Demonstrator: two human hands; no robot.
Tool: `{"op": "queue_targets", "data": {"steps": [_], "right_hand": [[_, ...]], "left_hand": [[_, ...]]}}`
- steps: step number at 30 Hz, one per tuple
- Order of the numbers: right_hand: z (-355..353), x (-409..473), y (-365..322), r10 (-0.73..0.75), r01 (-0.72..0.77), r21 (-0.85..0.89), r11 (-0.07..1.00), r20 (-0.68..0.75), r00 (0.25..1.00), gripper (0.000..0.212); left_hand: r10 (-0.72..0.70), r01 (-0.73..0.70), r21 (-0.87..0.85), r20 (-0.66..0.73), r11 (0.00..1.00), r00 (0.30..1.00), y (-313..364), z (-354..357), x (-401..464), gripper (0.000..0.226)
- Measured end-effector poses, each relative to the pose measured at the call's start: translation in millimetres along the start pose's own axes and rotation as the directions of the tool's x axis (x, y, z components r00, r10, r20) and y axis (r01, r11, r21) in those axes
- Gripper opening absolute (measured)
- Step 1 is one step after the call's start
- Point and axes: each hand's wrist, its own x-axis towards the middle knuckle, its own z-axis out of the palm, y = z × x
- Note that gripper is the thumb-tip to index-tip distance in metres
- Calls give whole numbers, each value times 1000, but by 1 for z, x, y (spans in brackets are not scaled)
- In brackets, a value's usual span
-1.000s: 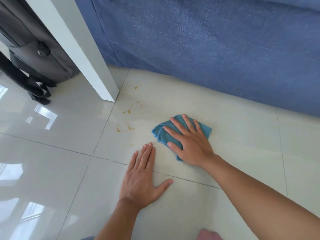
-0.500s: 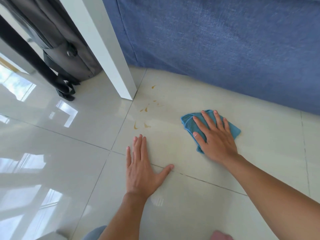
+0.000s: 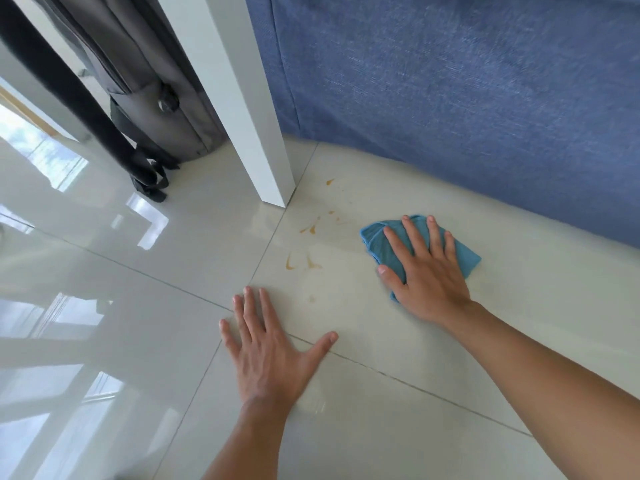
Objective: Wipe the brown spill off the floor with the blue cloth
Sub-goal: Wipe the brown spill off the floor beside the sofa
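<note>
Brown spill marks point(image 3: 304, 247) lie in small streaks and drops on the glossy pale floor tile point(image 3: 346, 427), near the foot of a white post. To their right lies the folded blue cloth point(image 3: 379, 244), pressed flat to the floor under my right hand point(image 3: 427, 268), whose fingers spread over it. My left hand point(image 3: 268, 348) rests palm-down on the tile below the spill, fingers apart, holding nothing. A faint pale smear shows between the spill and the cloth.
A white post point(image 3: 242, 98) stands just left of the spill. A blue fabric sofa side point(image 3: 467, 98) runs along the back. A grey bag point(image 3: 149, 91) with black straps leans behind the post at upper left.
My right hand has slid the cloth to the right, farther from the brown marks. My left hand stays planted on the tile. The view has shifted.
</note>
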Motion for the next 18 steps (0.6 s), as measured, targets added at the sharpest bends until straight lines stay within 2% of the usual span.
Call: {"op": "queue_targets", "data": {"steps": [4, 8, 14, 18], "right_hand": [[-13, 40, 1, -123, 126, -23, 992, 120, 985, 75], [-22, 77, 0, -207, 205, 27, 978, 99, 973, 63], [-37, 131, -22, -185, 166, 258, 952, 52, 981, 56], [-42, 154, -39, -171, 144, 252, 957, 89, 981, 55]], "left_hand": [[2, -2, 6, -6, 1000, 1000, -1, 1, 2, 137], [15, -15, 6, -14, 1000, 1000, -1, 1, 3, 135], [33, -33, 42, -1, 999, 999, -2, 6, 4, 134], [41, -39, 54, -25, 998, 999, -4, 10, 6, 133]]}}
